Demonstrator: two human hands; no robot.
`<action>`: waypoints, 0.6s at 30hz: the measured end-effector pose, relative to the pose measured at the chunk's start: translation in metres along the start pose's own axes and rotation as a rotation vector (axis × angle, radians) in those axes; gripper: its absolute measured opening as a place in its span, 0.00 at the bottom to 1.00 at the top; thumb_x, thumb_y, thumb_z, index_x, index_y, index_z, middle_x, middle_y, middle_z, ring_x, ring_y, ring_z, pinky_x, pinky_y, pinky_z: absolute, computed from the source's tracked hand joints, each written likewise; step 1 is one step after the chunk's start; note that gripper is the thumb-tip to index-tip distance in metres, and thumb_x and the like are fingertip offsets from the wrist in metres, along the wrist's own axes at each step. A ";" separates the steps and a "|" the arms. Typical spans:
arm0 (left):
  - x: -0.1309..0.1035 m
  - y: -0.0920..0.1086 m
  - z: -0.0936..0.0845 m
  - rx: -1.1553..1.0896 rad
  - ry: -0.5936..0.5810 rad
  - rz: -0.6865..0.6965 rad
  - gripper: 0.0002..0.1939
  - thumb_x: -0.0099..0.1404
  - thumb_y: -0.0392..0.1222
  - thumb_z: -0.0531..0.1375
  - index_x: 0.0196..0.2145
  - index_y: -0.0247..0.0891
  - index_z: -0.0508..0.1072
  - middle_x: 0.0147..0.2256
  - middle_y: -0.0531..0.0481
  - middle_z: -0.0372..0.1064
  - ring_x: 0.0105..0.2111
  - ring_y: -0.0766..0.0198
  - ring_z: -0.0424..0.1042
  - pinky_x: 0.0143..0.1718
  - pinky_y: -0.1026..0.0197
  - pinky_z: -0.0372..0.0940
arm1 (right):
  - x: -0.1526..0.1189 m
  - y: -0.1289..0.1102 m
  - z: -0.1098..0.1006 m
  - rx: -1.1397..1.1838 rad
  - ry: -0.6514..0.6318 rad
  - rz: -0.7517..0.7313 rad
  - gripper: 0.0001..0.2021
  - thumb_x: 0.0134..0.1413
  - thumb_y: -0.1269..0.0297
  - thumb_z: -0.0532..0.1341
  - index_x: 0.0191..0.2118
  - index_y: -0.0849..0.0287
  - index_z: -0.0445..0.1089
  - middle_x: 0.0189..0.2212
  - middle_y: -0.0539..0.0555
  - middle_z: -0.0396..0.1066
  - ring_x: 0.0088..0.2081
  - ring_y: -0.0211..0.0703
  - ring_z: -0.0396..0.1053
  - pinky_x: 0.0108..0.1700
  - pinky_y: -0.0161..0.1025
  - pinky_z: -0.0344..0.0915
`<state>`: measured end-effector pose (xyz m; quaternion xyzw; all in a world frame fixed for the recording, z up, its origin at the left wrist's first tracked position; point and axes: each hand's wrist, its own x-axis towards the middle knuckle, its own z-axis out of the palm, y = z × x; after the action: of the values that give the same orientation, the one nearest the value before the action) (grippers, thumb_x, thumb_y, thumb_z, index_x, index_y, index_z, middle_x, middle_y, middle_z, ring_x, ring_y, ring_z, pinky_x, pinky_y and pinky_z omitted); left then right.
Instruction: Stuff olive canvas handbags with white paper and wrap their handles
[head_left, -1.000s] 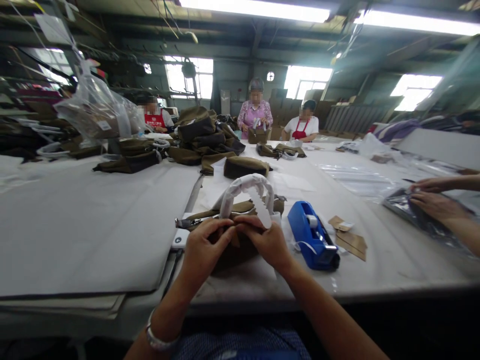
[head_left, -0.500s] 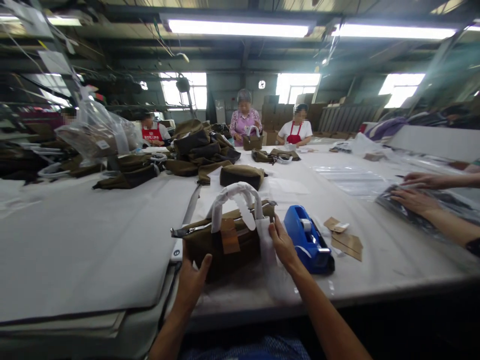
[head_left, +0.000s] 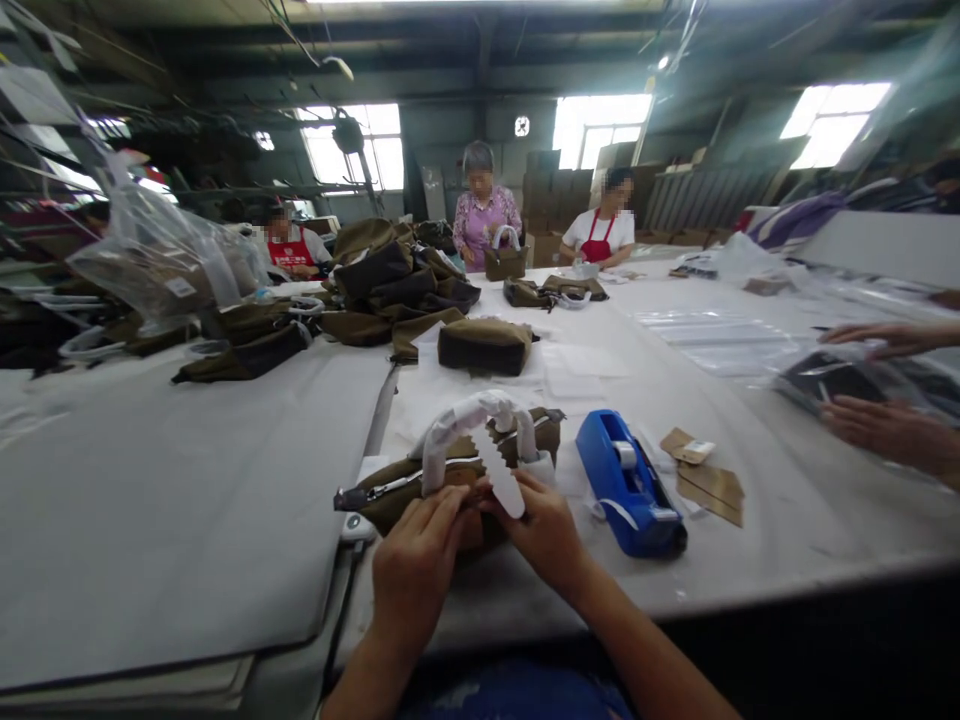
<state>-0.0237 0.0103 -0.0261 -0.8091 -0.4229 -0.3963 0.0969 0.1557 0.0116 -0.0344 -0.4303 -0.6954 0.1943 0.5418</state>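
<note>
An olive-brown handbag [head_left: 395, 503] with a zip across its top sits in front of me, its handles [head_left: 445, 437] wrapped in white. My left hand [head_left: 420, 560] and my right hand [head_left: 546, 530] meet at its front, fingertips pinched on the brown leather tab [head_left: 471, 530]. The fingers partly cover the tab, so its exact hold is hard to see. A white strip with a toothed edge [head_left: 498, 470] hangs from the handle, its lower end over my right fingers. Right of the bag stands a blue tape dispenser [head_left: 622, 490].
Brown card tags [head_left: 711, 490] lie beyond the dispenser. Another olive bag [head_left: 484, 345] lies ahead, and a pile of bags [head_left: 397, 280] rises behind it. At right, a co-worker's hands [head_left: 885, 420] handle a plastic-covered dark item. Large white sheets [head_left: 172, 520] cover the left side.
My hands have moved from the bag's two sides inward to the leather tab at its front. The bag's front now tilts lower. The co-worker's hands have shifted on the plastic.
</note>
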 end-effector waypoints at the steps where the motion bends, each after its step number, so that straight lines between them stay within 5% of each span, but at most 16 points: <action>1: 0.000 -0.002 0.001 0.019 -0.022 -0.003 0.10 0.74 0.41 0.57 0.49 0.40 0.76 0.43 0.49 0.81 0.40 0.57 0.79 0.43 0.58 0.71 | 0.000 0.003 0.003 -0.003 -0.005 0.014 0.14 0.60 0.74 0.62 0.47 0.51 0.78 0.43 0.54 0.79 0.44 0.48 0.78 0.49 0.45 0.76; 9: 0.004 -0.007 -0.006 0.100 -0.123 -0.027 0.12 0.75 0.42 0.56 0.48 0.39 0.78 0.43 0.48 0.79 0.40 0.54 0.75 0.40 0.56 0.68 | 0.005 0.013 0.005 -0.097 -0.121 -0.023 0.16 0.61 0.75 0.59 0.50 0.52 0.76 0.44 0.55 0.78 0.45 0.47 0.77 0.49 0.43 0.75; 18: 0.009 -0.011 -0.008 0.143 -0.125 -0.047 0.10 0.75 0.41 0.55 0.43 0.41 0.78 0.40 0.48 0.78 0.39 0.55 0.75 0.38 0.57 0.68 | 0.007 0.009 0.010 -0.549 -0.091 -0.203 0.12 0.63 0.73 0.59 0.46 0.54 0.77 0.39 0.58 0.78 0.40 0.49 0.75 0.39 0.40 0.73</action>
<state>-0.0336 0.0188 -0.0167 -0.8132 -0.4740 -0.3160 0.1185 0.1499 0.0247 -0.0403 -0.4800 -0.7850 -0.0371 0.3899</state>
